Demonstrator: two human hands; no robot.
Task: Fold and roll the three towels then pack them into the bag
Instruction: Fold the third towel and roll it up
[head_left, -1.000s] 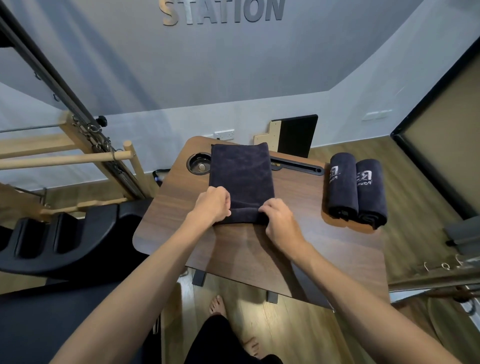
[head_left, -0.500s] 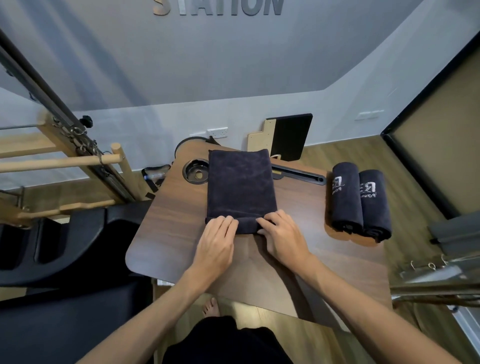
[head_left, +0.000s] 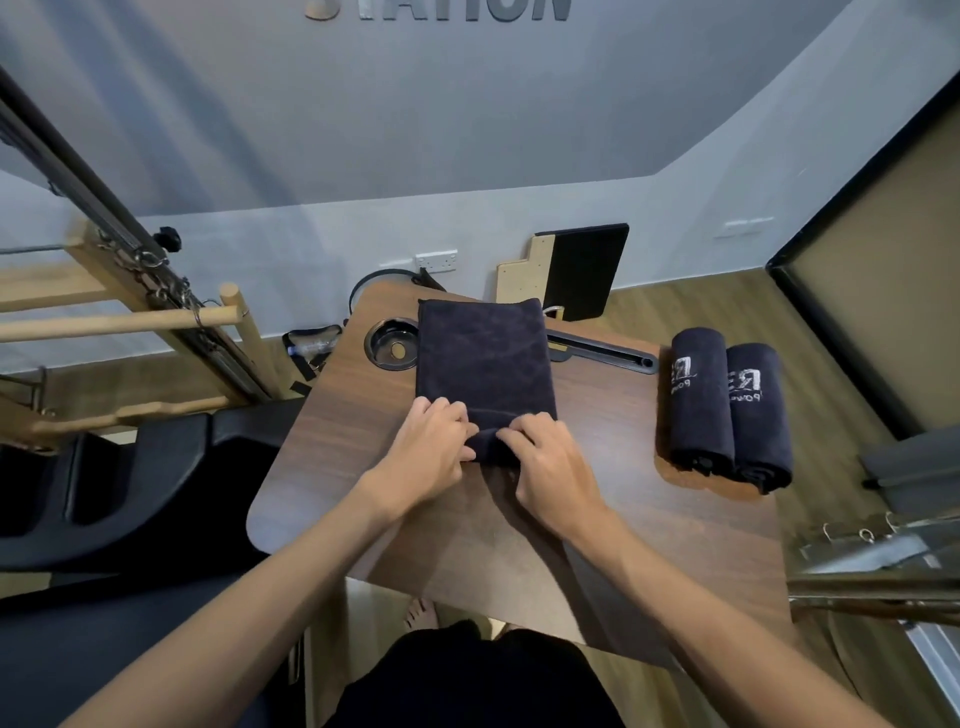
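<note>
A dark navy folded towel (head_left: 483, 358) lies lengthwise on the wooden table (head_left: 353, 447), its near end turned into a small roll. My left hand (head_left: 431, 447) and my right hand (head_left: 550, 457) sit side by side on that roll, fingers curled round it. Two rolled navy towels with white logos lie side by side at the table's right edge: one rolled towel (head_left: 698, 400) to the left and a second rolled towel (head_left: 758, 415) next to it. No bag is in view.
A round black cup recess (head_left: 390, 345) and a long black slot (head_left: 602, 353) are set into the table's far side. Black padded equipment with wooden bars (head_left: 114, 322) stands to the left. A metal frame (head_left: 872, 551) lies at the right. Bare feet show below the table.
Both hands have moved closer together on the towel's near end and curled over it; the roll has grown slightly. The camera view has shifted a little.
</note>
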